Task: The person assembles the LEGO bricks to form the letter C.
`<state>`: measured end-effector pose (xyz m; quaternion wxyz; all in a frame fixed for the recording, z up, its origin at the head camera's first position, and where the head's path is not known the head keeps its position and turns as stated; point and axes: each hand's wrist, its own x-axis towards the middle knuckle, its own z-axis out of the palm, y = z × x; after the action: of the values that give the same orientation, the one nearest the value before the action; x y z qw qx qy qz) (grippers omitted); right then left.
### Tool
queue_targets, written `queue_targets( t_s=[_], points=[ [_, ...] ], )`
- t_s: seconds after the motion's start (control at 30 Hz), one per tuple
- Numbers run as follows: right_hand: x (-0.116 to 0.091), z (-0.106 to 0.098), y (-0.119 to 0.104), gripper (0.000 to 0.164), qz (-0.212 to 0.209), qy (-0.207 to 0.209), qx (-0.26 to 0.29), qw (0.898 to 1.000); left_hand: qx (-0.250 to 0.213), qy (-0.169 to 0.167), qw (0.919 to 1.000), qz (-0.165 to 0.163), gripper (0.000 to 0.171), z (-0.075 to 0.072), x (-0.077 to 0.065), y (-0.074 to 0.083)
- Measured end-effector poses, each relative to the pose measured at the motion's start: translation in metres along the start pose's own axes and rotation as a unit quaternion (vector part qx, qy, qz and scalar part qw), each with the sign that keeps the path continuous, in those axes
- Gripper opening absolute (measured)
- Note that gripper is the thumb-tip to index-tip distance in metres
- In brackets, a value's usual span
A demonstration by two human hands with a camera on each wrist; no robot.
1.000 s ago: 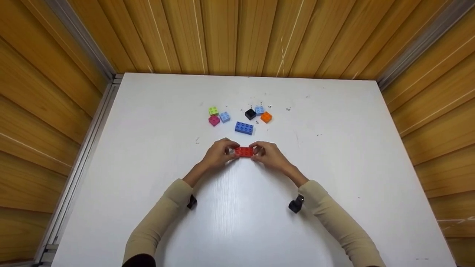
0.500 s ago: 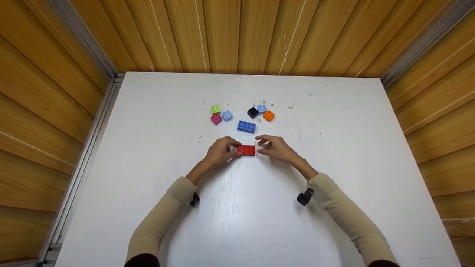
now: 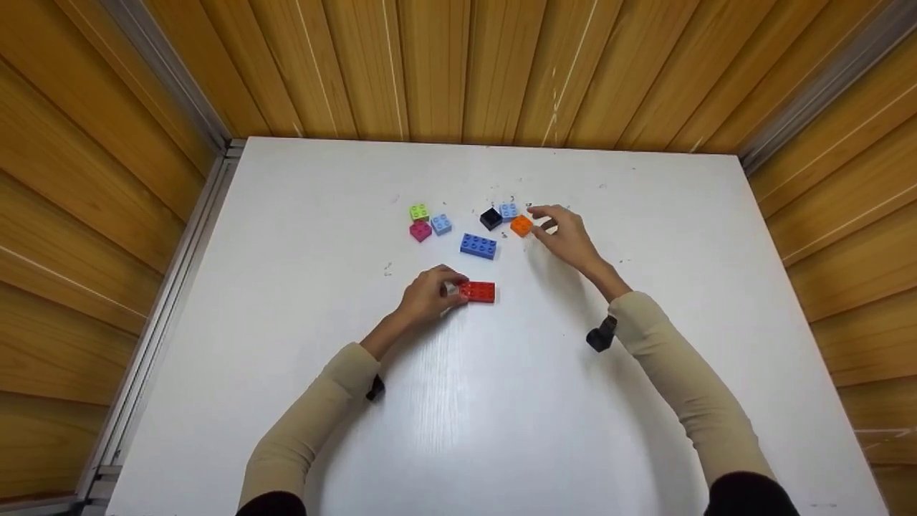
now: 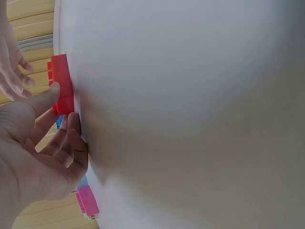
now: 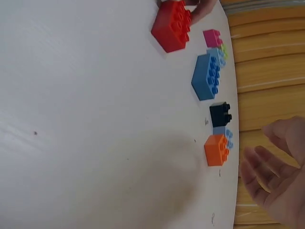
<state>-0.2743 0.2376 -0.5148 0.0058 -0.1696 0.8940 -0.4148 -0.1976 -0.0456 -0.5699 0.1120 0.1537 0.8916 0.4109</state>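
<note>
A red building brick (image 3: 481, 292) lies on the white table, and my left hand (image 3: 428, 295) pinches its left end between thumb and fingers. In the left wrist view the thumb presses the side of the same red brick (image 4: 62, 76). My right hand (image 3: 566, 233) is beside the orange brick (image 3: 521, 226), its thumb and fingers apart. The right wrist view shows a gap between that hand (image 5: 279, 176) and the orange brick (image 5: 216, 150). Close to the orange brick are a black brick (image 3: 491, 218) and a light blue brick (image 3: 509, 211).
A longer blue brick (image 3: 478, 246) lies behind the red one. Further left sit a lime green brick (image 3: 419, 212), a magenta brick (image 3: 420, 230) and another light blue brick (image 3: 441, 223). Wood-patterned panels (image 3: 487, 72) rise behind the table's (image 3: 322, 215) back edge.
My right hand has let go of the red brick's right end and moved away, forward and right, to the orange brick. The left hand keeps its hold on the red brick.
</note>
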Motion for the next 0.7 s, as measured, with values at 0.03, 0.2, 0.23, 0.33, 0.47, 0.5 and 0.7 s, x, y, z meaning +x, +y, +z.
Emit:
queue_targets(
  t_s=[0.03, 0.2, 0.23, 0.33, 0.47, 0.5, 0.7],
  points=[
    [0.006, -0.002, 0.003, 0.037, 0.000, 0.008, -0.005, 1.000, 0.003, 0.001, 1.0000, 0.001, 0.033, 0.000, 0.000, 0.000],
    [0.027, -0.015, 0.011, 0.036, 0.020, 0.009, -0.043, 0.999, 0.006, 0.003, 0.9999, 0.008, 0.034, 0.001, 0.004, 0.002],
    [0.030, -0.017, 0.012, 0.037, 0.029, 0.005, -0.049, 0.998, 0.005, 0.002, 0.9999, 0.009, 0.035, 0.002, 0.004, 0.002],
    [0.038, -0.019, 0.016, 0.037, 0.054, -0.002, -0.059, 0.997, 0.002, -0.001, 0.9999, 0.011, 0.035, 0.002, 0.006, 0.002],
    [0.046, -0.009, 0.021, 0.037, 0.061, -0.018, -0.061, 0.996, -0.002, 0.004, 1.0000, 0.006, 0.035, 0.001, 0.005, 0.000],
    [0.047, -0.005, 0.023, 0.037, 0.057, -0.024, -0.060, 0.996, -0.003, 0.005, 1.0000, 0.003, 0.035, 0.001, 0.004, 0.000],
    [0.049, 0.015, 0.028, 0.035, 0.027, -0.045, -0.048, 0.997, -0.014, 0.006, 0.9999, -0.002, 0.035, 0.001, 0.002, 0.000]
  ],
)
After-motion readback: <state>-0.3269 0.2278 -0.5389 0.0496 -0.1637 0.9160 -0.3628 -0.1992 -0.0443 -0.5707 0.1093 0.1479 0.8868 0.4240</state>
